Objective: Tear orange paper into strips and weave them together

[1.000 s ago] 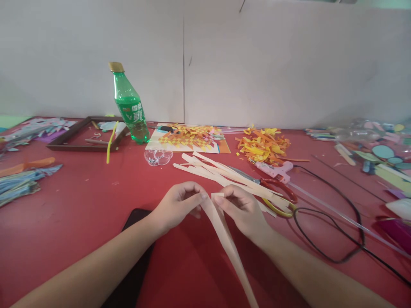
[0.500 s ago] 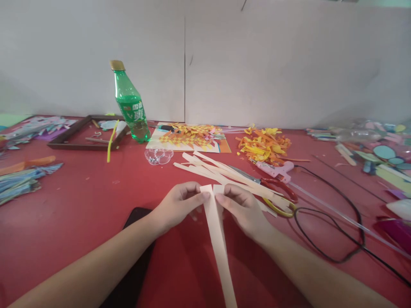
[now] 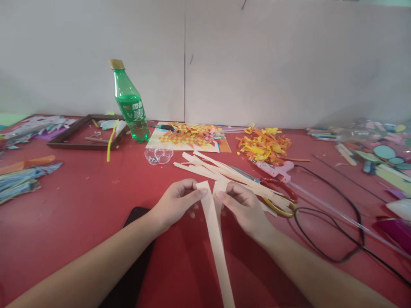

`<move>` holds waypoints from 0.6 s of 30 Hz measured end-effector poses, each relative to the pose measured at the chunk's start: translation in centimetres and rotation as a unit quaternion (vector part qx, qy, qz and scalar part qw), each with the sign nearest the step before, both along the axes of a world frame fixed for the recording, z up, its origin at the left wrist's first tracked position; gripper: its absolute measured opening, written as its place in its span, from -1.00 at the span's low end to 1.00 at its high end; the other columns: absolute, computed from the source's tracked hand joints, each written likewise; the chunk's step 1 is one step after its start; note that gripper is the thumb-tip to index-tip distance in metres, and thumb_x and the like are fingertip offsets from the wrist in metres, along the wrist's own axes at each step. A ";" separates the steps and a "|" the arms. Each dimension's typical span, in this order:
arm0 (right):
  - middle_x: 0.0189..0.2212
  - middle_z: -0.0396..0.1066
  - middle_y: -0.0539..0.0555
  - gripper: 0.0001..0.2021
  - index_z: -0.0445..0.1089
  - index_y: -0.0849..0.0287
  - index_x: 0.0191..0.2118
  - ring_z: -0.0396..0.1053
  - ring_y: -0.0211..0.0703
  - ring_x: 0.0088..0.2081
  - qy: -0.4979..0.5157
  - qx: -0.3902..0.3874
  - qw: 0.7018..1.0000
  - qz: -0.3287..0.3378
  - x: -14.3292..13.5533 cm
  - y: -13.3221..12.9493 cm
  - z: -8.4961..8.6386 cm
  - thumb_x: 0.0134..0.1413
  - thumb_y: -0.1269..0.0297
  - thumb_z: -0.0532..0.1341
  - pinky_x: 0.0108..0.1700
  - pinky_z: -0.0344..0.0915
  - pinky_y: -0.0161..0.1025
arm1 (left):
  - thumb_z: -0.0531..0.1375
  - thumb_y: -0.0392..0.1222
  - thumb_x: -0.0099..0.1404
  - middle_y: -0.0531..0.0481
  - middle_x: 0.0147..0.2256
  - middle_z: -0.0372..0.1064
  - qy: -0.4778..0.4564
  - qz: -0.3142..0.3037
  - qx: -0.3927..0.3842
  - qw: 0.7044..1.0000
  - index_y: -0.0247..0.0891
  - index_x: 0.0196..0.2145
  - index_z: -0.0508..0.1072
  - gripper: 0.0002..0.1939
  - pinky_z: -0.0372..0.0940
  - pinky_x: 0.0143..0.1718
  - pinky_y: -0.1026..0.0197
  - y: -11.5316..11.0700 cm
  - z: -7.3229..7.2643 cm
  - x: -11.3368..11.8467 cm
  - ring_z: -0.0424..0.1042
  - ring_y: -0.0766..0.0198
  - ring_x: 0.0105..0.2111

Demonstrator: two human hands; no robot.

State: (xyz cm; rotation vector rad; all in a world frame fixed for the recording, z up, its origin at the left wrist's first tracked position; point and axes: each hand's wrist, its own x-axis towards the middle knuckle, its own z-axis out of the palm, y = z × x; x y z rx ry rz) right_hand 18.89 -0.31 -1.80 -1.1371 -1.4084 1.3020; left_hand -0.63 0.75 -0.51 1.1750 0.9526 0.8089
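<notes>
Between thumb and fingers, my left hand (image 3: 180, 201) pinches the top end of a long cream paper strip (image 3: 215, 239), which runs down past the lower edge of the view. My right hand (image 3: 242, 205) pinches another cream paper end (image 3: 220, 189) just beside it. A V-shaped gap parts the two ends at the top; lower down they come together. Whether they are one piece or two I cannot tell. Beyond my hands lies a pile of cream paper strips (image 3: 205, 167), partly over scissors with red and yellow handles (image 3: 280, 188).
A pink glue gun (image 3: 275, 170) with a black cord (image 3: 361, 226) lies at right. Yellow and orange paper scraps (image 3: 265, 145) are behind it. A green bottle (image 3: 131, 107) stands by a dark frame (image 3: 77, 147). Under my left forearm is a black phone-like slab (image 3: 128, 278).
The two paper ends have moved apart at the top, and the gap between them is wider. My left hand has shifted slightly left and up.
</notes>
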 end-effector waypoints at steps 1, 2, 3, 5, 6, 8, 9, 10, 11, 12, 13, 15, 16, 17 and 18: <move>-0.62 0.29 -0.07 -0.65 0.26 0.15 -0.51 0.27 -0.28 -0.56 0.001 -0.002 1.000 0.000 0.0 0.0 0.0 0.10 0.03 0.28 -0.45 0.20 -0.30 | 0.22 0.05 0.26 0.12 -0.54 0.24 0.004 -0.010 0.000 1.000 -0.31 -0.42 0.34 -0.66 0.28 -0.55 0.36 0.0 0.1 0.0 0.26 0.44 -0.57; -0.63 0.29 -0.07 -0.65 0.25 0.15 -0.51 0.28 -0.29 -0.57 0.002 -0.005 1.000 0.000 0.0 0.0 0.0 0.11 0.04 0.28 -0.45 0.19 -0.30 | 0.21 0.07 0.27 0.09 -0.52 0.26 0.009 -0.028 0.000 1.000 -0.32 -0.38 0.38 -0.65 0.29 -0.55 0.35 0.0 0.2 0.0 0.28 0.42 -0.54; -0.63 0.29 -0.07 -0.66 0.25 0.16 -0.51 0.28 -0.29 -0.57 0.004 -0.007 1.000 0.001 0.1 0.0 0.0 0.11 0.05 0.27 -0.45 0.19 -0.30 | 0.20 0.08 0.28 0.06 -0.49 0.30 0.014 -0.049 0.003 0.999 -0.33 -0.34 0.42 -0.65 0.29 -0.54 0.36 -0.1 0.3 0.0 0.30 0.40 -0.51; -0.62 0.30 -0.07 -0.68 0.27 0.16 -0.50 0.30 -0.29 -0.56 0.012 -0.010 1.000 0.004 0.1 0.0 -0.1 0.12 0.07 0.27 -0.45 0.21 -0.30 | 0.18 0.07 0.30 0.00 -0.43 0.37 0.024 -0.089 0.010 0.996 -0.34 -0.26 0.46 -0.64 0.29 -0.52 0.36 -0.1 0.5 0.0 0.33 0.38 -0.46; -0.60 0.32 -0.07 -0.69 0.29 0.16 -0.49 0.30 -0.29 -0.55 0.021 -0.012 1.000 0.009 0.1 -0.1 -0.2 0.12 0.08 0.27 -0.44 0.21 -0.30 | 0.18 0.06 0.30 -0.01 -0.41 0.39 0.027 -0.098 0.015 0.995 -0.34 -0.24 0.47 -0.64 0.28 -0.51 0.37 -0.1 0.5 0.0 0.33 0.38 -0.45; -0.58 0.33 -0.06 -0.71 0.33 0.17 -0.45 0.29 -0.29 -0.54 0.041 -0.016 0.999 0.027 0.1 -0.1 -0.2 0.12 0.07 0.27 -0.44 0.23 -0.30 | 0.17 0.04 0.31 0.00 -0.41 0.40 0.026 -0.091 0.021 0.995 -0.34 -0.25 0.46 -0.66 0.27 -0.51 0.36 -0.2 0.4 0.0 0.32 0.40 -0.48; -0.57 0.33 -0.05 -0.72 0.35 0.17 -0.44 0.29 -0.28 -0.54 0.047 -0.018 0.998 0.038 0.0 -0.1 -0.2 0.12 0.07 0.27 -0.43 0.23 -0.30 | 0.17 0.04 0.32 0.01 -0.42 0.39 0.026 -0.081 0.023 0.996 -0.34 -0.25 0.46 -0.67 0.27 -0.51 0.36 -0.2 0.3 0.0 0.30 0.41 -0.49; -0.57 0.34 -0.05 -0.72 0.36 0.17 -0.44 0.28 -0.28 -0.53 0.048 -0.019 0.998 0.046 0.0 -0.1 -0.1 0.12 0.07 0.27 -0.43 0.22 -0.30 | 0.18 0.03 0.31 0.02 -0.43 0.38 0.026 -0.072 0.024 0.997 -0.34 -0.25 0.45 -0.67 0.27 -0.51 0.35 -0.2 0.2 0.0 0.29 0.41 -0.50; -0.57 0.33 -0.05 -0.73 0.35 0.17 -0.44 0.28 -0.28 -0.52 0.043 -0.017 0.998 0.050 0.0 -0.1 -0.1 0.11 0.08 0.27 -0.43 0.22 -0.30 | 0.19 0.03 0.30 0.03 -0.43 0.36 0.027 -0.064 0.024 0.997 -0.34 -0.25 0.45 -0.67 0.27 -0.51 0.35 -0.2 0.1 -0.1 0.29 0.41 -0.50; -0.57 0.32 -0.05 -0.72 0.35 0.17 -0.46 0.27 -0.28 -0.51 0.035 -0.014 0.998 0.049 -0.1 -0.1 -0.1 0.11 0.09 0.28 -0.42 0.21 -0.31 | 0.19 0.03 0.30 0.04 -0.44 0.35 0.029 -0.059 0.024 0.998 -0.34 -0.25 0.46 -0.67 0.27 -0.52 0.35 -0.2 0.0 -0.1 0.28 0.41 -0.50; -0.57 0.31 -0.06 -0.72 0.33 0.17 -0.48 0.26 -0.29 -0.50 0.026 -0.010 0.999 0.044 -0.1 -0.1 0.0 0.11 0.09 0.28 -0.42 0.20 -0.31 | 0.20 0.04 0.29 0.04 -0.44 0.34 0.031 -0.054 0.024 0.998 -0.34 -0.25 0.46 -0.67 0.27 -0.52 0.35 -0.2 -0.1 -0.1 0.28 0.41 -0.50; -0.58 0.27 -0.07 -0.69 0.29 0.17 -0.51 0.22 -0.31 -0.51 0.014 0.000 0.999 0.032 -0.1 -0.1 0.0 0.10 0.10 0.28 -0.44 0.16 -0.33 | 0.21 0.05 0.28 0.05 -0.45 0.32 0.029 -0.047 0.022 0.998 -0.34 -0.25 0.46 -0.66 0.27 -0.52 0.36 -0.2 -0.2 -0.1 0.27 0.41 -0.50; -0.59 0.26 -0.08 -0.69 0.27 0.17 -0.52 0.20 -0.32 -0.52 0.012 0.002 1.000 0.028 -0.1 -0.1 0.0 0.10 0.11 0.29 -0.45 0.15 -0.33 | 0.21 0.05 0.28 0.05 -0.45 0.32 0.027 -0.044 0.020 0.998 -0.34 -0.25 0.46 -0.66 0.26 -0.53 0.36 -0.2 -0.2 -0.1 0.27 0.42 -0.51; -0.60 0.24 -0.09 -0.68 0.26 0.16 -0.52 0.19 -0.32 -0.53 0.010 0.003 1.000 0.025 0.0 -0.1 0.0 0.10 0.11 0.29 -0.46 0.13 -0.34 | 0.21 0.05 0.27 0.06 -0.45 0.32 0.026 -0.040 0.018 0.999 -0.34 -0.25 0.46 -0.65 0.26 -0.53 0.36 -0.2 -0.2 -0.1 0.27 0.42 -0.51; -0.60 0.24 -0.09 -0.68 0.25 0.16 -0.52 0.18 -0.33 -0.54 0.009 0.004 1.000 0.023 0.0 -0.1 0.0 0.10 0.11 0.29 -0.47 0.13 -0.34 | 0.22 0.05 0.27 0.06 -0.46 0.32 0.025 -0.036 0.015 0.999 -0.35 -0.25 0.46 -0.65 0.25 -0.53 0.36 -0.2 -0.1 0.0 0.26 0.43 -0.51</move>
